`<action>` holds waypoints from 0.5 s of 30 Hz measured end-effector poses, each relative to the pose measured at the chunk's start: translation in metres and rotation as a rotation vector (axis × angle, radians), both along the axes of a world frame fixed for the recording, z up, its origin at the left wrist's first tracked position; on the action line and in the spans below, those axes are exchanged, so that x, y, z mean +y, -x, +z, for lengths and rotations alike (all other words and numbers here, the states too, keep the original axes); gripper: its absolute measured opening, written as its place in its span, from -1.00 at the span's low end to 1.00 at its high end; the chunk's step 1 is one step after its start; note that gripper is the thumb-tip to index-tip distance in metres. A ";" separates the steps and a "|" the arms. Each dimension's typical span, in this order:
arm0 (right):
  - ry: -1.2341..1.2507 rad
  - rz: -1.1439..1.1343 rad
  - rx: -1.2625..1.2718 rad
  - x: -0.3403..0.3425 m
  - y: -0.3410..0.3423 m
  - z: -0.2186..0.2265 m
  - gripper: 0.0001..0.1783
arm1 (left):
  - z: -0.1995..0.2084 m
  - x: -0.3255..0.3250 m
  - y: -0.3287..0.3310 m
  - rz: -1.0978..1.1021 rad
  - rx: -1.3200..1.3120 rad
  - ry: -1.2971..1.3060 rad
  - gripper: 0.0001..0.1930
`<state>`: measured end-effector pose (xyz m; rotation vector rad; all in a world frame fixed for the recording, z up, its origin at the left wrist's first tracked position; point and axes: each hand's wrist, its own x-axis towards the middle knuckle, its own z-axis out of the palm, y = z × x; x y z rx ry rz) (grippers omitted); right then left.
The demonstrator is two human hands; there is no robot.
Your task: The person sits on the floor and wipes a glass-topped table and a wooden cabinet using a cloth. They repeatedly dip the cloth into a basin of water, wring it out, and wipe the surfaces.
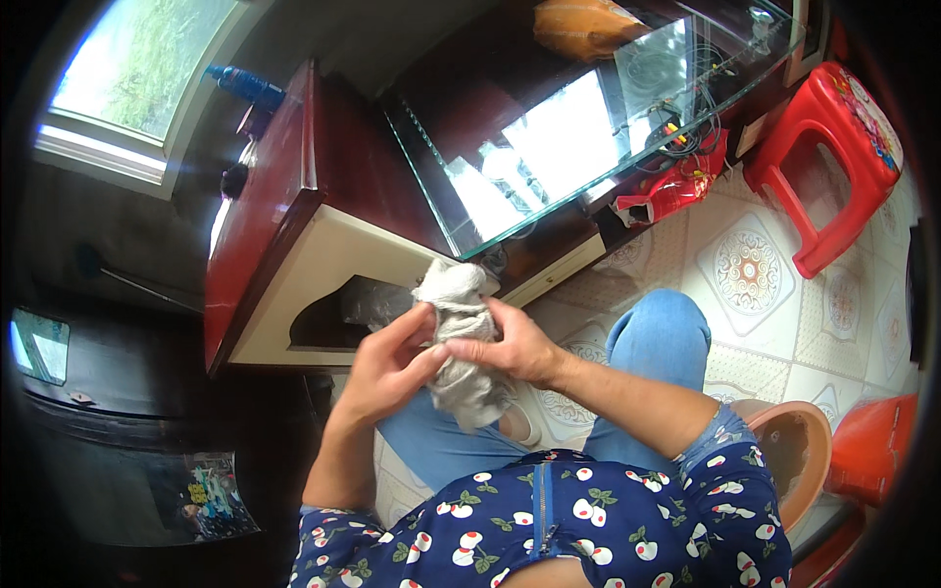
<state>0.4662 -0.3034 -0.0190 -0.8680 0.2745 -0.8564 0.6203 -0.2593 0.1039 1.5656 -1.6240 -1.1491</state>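
Note:
A crumpled, pale grey cloth (459,377) hangs between my two hands, above my knees. My left hand (392,367) grips its left side, with the thumb pressed onto the front. From the right, my right hand (510,343) closes on the same cloth, its thumb nearly meeting the left one. Whatever the cloth may wrap is hidden from sight. Just beyond the hands stands a cabinet (270,294) with a dark red side and a cream front; a dark opening in it holds clear plastic.
A glass shelf (549,201) with a sharp edge lies ahead, cables (686,127) at its right end. An orange bag (588,27) sits behind. On the right are a red stool (828,157) and a round tub (794,441). A black appliance (127,412) stands left.

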 end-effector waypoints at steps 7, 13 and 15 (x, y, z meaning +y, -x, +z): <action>-0.162 -0.231 -0.378 -0.064 0.040 0.092 -0.46 | 0.095 -0.012 -0.071 0.252 -0.572 1.002 -0.75; -0.152 -0.279 -0.038 -0.103 -0.037 0.102 -0.28 | 0.089 -0.047 -0.153 0.138 -1.003 0.749 -0.61; -0.001 -0.052 0.104 -0.115 -0.074 0.076 -0.17 | 0.090 -0.053 -0.148 0.096 -1.015 0.700 -0.59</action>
